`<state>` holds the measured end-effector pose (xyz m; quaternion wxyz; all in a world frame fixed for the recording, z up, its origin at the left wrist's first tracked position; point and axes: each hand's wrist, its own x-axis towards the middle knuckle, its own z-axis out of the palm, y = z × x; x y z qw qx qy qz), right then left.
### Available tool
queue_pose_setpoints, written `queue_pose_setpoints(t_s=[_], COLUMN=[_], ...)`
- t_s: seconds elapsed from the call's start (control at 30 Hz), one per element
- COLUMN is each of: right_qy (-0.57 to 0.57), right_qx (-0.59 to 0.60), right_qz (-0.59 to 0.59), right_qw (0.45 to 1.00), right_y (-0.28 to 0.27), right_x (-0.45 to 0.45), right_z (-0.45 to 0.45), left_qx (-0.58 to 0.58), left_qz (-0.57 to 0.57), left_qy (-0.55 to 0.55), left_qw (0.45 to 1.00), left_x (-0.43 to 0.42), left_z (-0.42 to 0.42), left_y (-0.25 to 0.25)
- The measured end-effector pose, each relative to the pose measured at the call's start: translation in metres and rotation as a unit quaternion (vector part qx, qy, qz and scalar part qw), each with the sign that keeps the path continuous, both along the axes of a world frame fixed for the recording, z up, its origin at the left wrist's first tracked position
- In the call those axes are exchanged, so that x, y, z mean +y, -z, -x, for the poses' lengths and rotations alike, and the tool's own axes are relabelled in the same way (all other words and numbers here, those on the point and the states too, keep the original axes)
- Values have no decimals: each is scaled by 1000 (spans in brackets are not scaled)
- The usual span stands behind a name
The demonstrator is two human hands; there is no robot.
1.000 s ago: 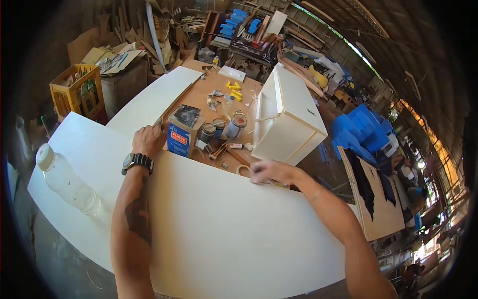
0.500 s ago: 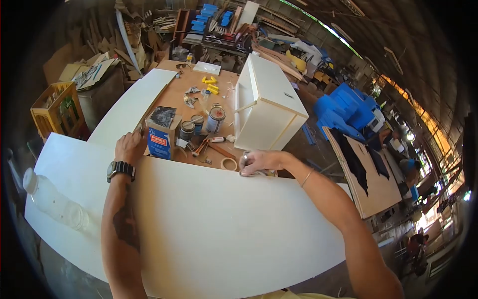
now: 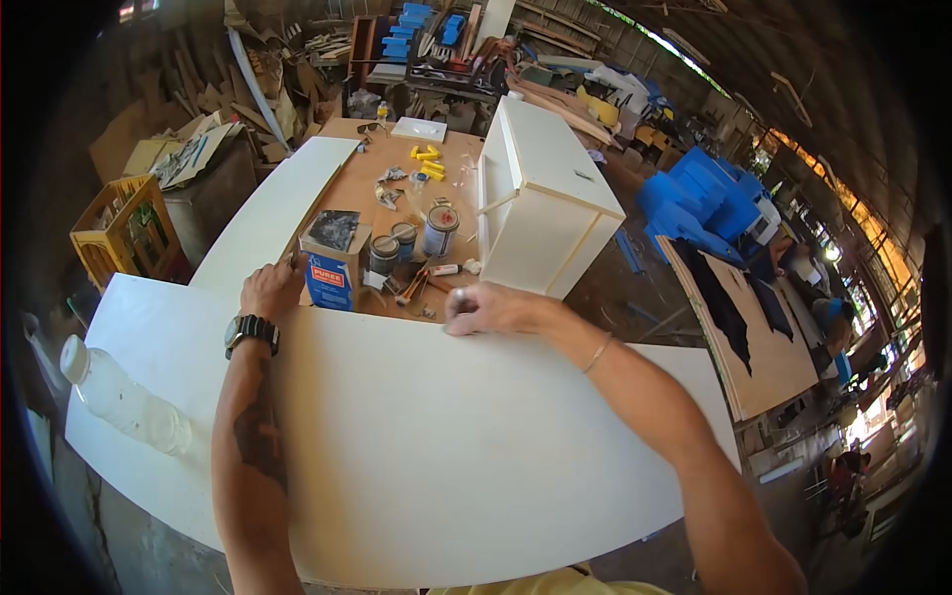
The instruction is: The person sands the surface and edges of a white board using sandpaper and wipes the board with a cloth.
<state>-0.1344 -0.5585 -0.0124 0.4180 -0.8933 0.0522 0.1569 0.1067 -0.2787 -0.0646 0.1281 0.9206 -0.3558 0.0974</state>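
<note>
A large white panel (image 3: 397,426) lies in front of me. My left hand (image 3: 273,288) grips its far edge with bent fingers, next to a blue and white box (image 3: 330,283). At the same edge, farther right, my right hand (image 3: 486,308) is closed with its fingers pressed together; whatever they hold is hidden. Behind the hands, a paintbrush (image 3: 413,286) and several paint cans, one with a red-stained lid (image 3: 440,230), stand or lie on the brown tabletop (image 3: 349,184).
A clear plastic bottle (image 3: 126,400) lies on the panel's left part. A white cabinet (image 3: 550,198) stands on the table at the back right. Beyond are a yellow crate (image 3: 124,233), a plywood sheet (image 3: 759,342) and blue pieces (image 3: 704,203). A person is at the far right.
My right hand has slid left along the panel's far edge, and the tape roll there is now out of sight. My left hand stays at the edge by the box. The view has shifted slightly.
</note>
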Motion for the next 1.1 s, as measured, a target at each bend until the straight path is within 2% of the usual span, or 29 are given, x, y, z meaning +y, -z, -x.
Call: queue_pose_setpoints(t_s=[0.07, 0.13, 0.23, 0.27, 0.37, 0.4, 0.5, 0.67, 0.8, 0.9, 0.93, 0.97, 1.03, 1.07, 1.1], right_qy=[-13, -28, -26, -16, -13, -2, -86, -98, -112, -96, -84, -74, -114, -89, -65], right_qx=[8, 31, 64, 53, 126, 102, 15, -17, -38, 0, 11, 23, 30, 62, 92], right_qz=[-29, -42, 51, 50, -24, -55, 69, 67, 104, 9, 17, 25, 42, 38, 35], right_qw=[999, 998, 996, 997, 992, 993, 994, 993, 988, 995, 996, 997, 992, 993, 993], right_y=[-2, -7, -22, -26, -11, -16, -4, -8, -1, -5, -5, -5, 8, 2, -7], right_x=[-7, -12, 11, 13, -22, -14, 11, 91, 109, 84, 68, 48, -4, -18, -29], right_z=[5, 7, -6, 3, 12, 11, -32, -107, -134, -89, -68, -47, -10, 11, 29], left_qx=[40, 56, 60, 58, 49, 70, 77, 68, 76, 9, 44, -4, 12, 27, 29], left_qz=[15, 11, 5, 3, 14, 4, 15, 9, 14, 2, 9, 11, 18, 17, 16], left_qy=[-66, -62, -39, -33, -40, -51, -58, -58, -56, -20, -49, -5, -7, -47, -39], left_qw=[997, 996, 997, 998, 998, 996, 995, 996, 995, 1000, 998, 1000, 1000, 998, 999], left_x=[-3, 0, -4, -3, -4, -5, -6, -4, 2, 5, 2, 5, 5, 2, 2], left_z=[8, 11, 5, 2, 0, 4, 4, 7, 15, -1, 5, -9, -15, -6, -7], left_y=[-11, -14, -11, -8, 0, -6, -6, -12, -21, 0, -8, 10, 16, 6, 9])
